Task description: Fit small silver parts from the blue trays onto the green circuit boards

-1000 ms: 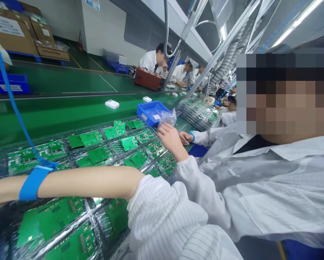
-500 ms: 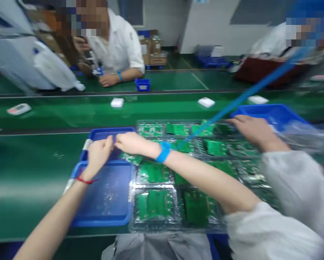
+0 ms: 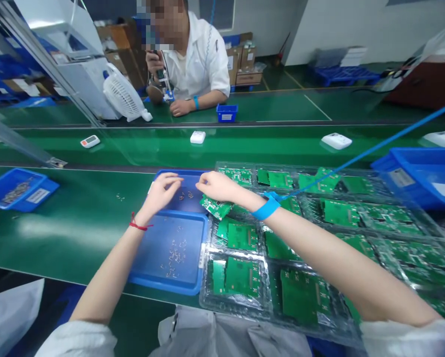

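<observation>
My left hand (image 3: 163, 192), with a red string at the wrist, is over the rear blue tray (image 3: 162, 172). Its thumb and fingertips are close together in a pinch; anything between them is too small to make out. My right hand (image 3: 219, 187), in a blue wrist strap (image 3: 266, 208), is at that tray's right side with curled, pinching fingers; their contents are hidden. Partly under this hand a green circuit board (image 3: 215, 206) lies tilted. Tiny metallic parts (image 3: 187, 195) are in the rear tray, and more are scattered in the front blue tray (image 3: 151, 248).
Clear plastic trays (image 3: 231, 305) of green boards spread to the right. A blue bin (image 3: 401, 178) stands at far right, another bin (image 3: 36, 193) with small parts at far left. White devices (image 3: 198, 137) line the green strip. A person (image 3: 207, 59) sits opposite.
My hands, close together before, are now apart, the left one's fingers less curled. Another person's hand and sleeve at the right have left view. The view has turned left.
</observation>
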Demonstrator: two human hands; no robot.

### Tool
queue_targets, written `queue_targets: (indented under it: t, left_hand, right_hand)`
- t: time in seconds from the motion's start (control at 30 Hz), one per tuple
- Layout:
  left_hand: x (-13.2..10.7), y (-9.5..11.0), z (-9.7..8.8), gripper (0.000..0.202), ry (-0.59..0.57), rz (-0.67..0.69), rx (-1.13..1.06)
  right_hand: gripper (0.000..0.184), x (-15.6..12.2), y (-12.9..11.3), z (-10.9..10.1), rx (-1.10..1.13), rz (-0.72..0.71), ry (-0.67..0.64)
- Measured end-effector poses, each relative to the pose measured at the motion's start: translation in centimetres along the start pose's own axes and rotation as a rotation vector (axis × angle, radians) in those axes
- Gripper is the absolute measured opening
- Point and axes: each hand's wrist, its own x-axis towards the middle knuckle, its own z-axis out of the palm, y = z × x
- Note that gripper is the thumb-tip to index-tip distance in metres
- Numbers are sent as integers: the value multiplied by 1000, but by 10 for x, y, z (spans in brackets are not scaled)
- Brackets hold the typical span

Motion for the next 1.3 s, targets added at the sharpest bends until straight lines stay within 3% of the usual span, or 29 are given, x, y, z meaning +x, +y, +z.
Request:
queue_targets:
  t: [0.07,0.17,0.43,0.73,0.97,1.3]
  left_hand:
    - [3,-17,-5,37,11,-22,52]
    - [-3,-36,-4,30,-62,-28,127]
    - [-9,-50,11,25,-145,-44,177]
    - [-2,-42,2,25,-40,-7,68]
    - [5,-38,8,36,-21,-153,93]
    - [2,-28,7,32,-132,-92,-31]
  right_hand:
    - [21,-6,0,-4,51,4,7]
    - [19,-14,1,-9,123,14,17]
    - [17,-32,2,-12,254,48,32]
    - [17,-64,8,-26,409,95,21]
    - [17,-69,16,-27,479,170,27]
    - [17,-69,12,-25,523,180,-7]
